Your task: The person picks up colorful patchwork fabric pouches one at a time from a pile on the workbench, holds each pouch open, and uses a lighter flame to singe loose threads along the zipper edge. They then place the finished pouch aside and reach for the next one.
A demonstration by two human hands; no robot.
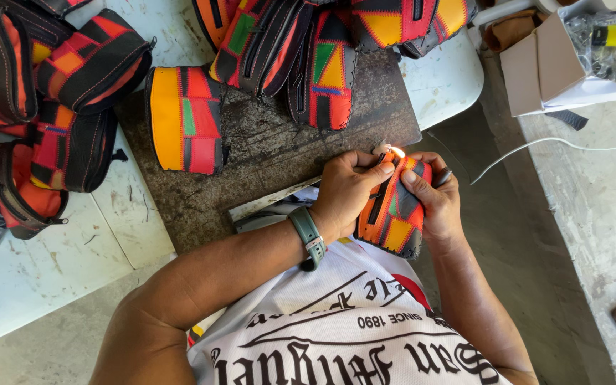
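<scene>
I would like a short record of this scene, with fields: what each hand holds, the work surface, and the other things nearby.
left hand: holds the top of a patchwork pouch, thumb beside a small flame
right hand: grips the same pouch from the other side, and a dark object I cannot identify
wrist: green watch on the left arm
work surface: dark slab on a white table
nearby: pouches of the same kind piled along the top and left
far right: open cardboard box, white cable
</scene>
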